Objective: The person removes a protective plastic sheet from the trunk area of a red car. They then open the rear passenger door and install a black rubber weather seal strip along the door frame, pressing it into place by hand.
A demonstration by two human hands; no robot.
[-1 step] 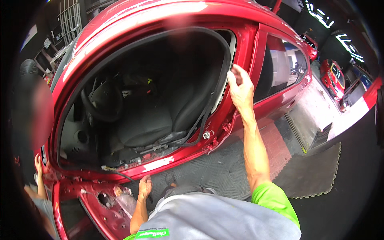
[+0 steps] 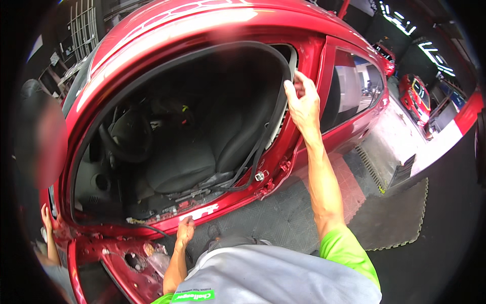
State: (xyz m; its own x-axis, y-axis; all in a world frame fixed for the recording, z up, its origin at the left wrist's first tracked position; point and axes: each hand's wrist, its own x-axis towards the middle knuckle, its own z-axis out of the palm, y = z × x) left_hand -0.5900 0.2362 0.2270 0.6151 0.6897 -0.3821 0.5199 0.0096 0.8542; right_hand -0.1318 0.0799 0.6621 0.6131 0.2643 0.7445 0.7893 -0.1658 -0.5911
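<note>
A red car [image 2: 311, 50] stands with its front door opening before me. A black rubber door seal [image 2: 243, 46] follows the top and rear of the opening, and its lower rear part hangs loose inside the frame. My right hand [image 2: 305, 106] is raised at the rear pillar beside the seal, thumb and fingers apart; contact with the seal is unclear. Low by the red sill [image 2: 200, 212], my left hand [image 2: 186, 231] has its fingers curled together. Whatever they hold is hidden. A thin black strip [image 2: 161, 231] runs from the sill toward this hand.
The swung-out front door [image 2: 134, 263] with its bare inner panel is at lower left. Another person's hand [image 2: 46, 219] rests at the car's front. Inside are a steering wheel [image 2: 132, 144] and a dark seat [image 2: 182, 164]. Floor mats [image 2: 390, 220] lie at right.
My left hand has risen slightly toward the sill. My right hand is slightly higher along the rear pillar. The view has shifted a little.
</note>
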